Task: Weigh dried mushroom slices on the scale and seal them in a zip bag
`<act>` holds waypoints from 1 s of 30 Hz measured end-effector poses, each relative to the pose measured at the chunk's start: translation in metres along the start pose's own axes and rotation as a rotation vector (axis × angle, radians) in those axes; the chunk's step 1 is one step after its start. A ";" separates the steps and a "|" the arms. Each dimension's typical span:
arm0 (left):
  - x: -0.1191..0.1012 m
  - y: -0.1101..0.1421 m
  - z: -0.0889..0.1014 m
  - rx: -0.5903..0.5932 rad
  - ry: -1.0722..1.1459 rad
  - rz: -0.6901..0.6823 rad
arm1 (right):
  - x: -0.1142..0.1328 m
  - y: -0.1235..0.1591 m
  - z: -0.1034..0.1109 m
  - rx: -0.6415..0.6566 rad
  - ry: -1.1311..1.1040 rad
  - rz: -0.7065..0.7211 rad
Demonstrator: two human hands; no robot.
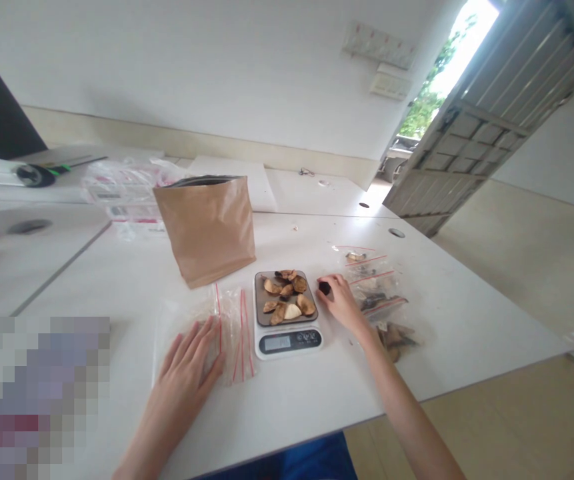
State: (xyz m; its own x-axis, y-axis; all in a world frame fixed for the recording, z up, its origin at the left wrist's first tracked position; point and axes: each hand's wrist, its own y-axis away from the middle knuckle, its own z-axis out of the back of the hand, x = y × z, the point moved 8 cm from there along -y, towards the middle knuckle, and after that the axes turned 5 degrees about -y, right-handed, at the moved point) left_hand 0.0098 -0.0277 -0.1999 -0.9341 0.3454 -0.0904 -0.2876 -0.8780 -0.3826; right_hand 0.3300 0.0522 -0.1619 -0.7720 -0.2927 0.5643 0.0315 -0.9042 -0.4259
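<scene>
My left hand [189,357] lies flat with its fingers apart on a clear zip bag with red stripes [231,337]. My right hand [339,303] pinches a small dark dried piece [324,288] just to the right of a white digital kitchen scale [287,347]. Several brown dried slices [287,297] are heaped on the scale's dark weighing plate. Behind the scale stands a brown kraft paper bag [205,230] with a dark inner lining at its mouth. Right of my right hand lie several clear zip bags [369,283] holding dried pieces.
Everything sits on a white table [417,287], whose edge runs close to my body. A pixelated patch [37,397] covers the lower left corner. Plastic packets [124,190] and a black object [31,175] lie at the back left. An open door [487,113] stands at the right.
</scene>
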 end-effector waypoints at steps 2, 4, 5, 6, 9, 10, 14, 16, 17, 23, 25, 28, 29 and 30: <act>0.002 0.000 0.001 0.027 0.040 0.028 | 0.000 0.002 -0.003 0.005 0.025 0.007; 0.004 0.001 0.004 0.027 0.073 0.045 | 0.000 0.003 -0.005 0.010 0.047 0.013; 0.005 0.001 0.005 0.022 0.082 0.053 | 0.000 0.003 -0.006 0.011 0.056 0.015; 0.006 0.002 0.007 0.015 0.085 0.060 | 0.000 0.003 -0.006 0.012 0.066 0.017; 0.006 0.002 0.008 0.009 0.080 0.060 | 0.000 0.004 -0.006 0.006 0.087 0.024; 0.006 0.002 0.009 0.008 0.079 0.055 | 0.000 0.005 -0.006 0.003 0.091 0.026; 0.005 0.002 0.010 -0.016 0.088 0.046 | 0.002 0.007 -0.006 -0.003 0.099 0.040; 0.006 0.002 0.012 -0.032 0.094 0.048 | 0.003 0.008 -0.006 -0.006 0.098 0.043; 0.006 0.002 0.013 -0.039 0.097 0.045 | 0.003 0.009 -0.006 -0.008 0.097 0.044; 0.006 0.002 0.014 -0.054 0.076 0.024 | 0.029 0.006 0.008 -0.056 0.060 0.083; 0.006 0.002 0.013 -0.050 0.065 0.018 | 0.049 0.008 0.015 -0.072 0.018 0.120; 0.006 0.001 0.011 -0.045 0.061 0.016 | 0.082 0.016 0.009 0.058 0.023 0.187; 0.006 0.001 0.011 -0.047 0.061 0.015 | 0.090 0.020 0.002 0.128 0.050 0.205; 0.006 0.001 0.011 -0.048 0.060 0.016 | 0.097 0.024 -0.004 0.185 0.081 0.217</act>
State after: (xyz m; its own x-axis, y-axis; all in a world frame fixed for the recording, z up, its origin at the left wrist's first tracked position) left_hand 0.0014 -0.0301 -0.1904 -0.9237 0.3521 -0.1509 -0.2611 -0.8669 -0.4246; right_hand 0.2535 0.0032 -0.1199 -0.7824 -0.4662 0.4130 0.3106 -0.8668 -0.3901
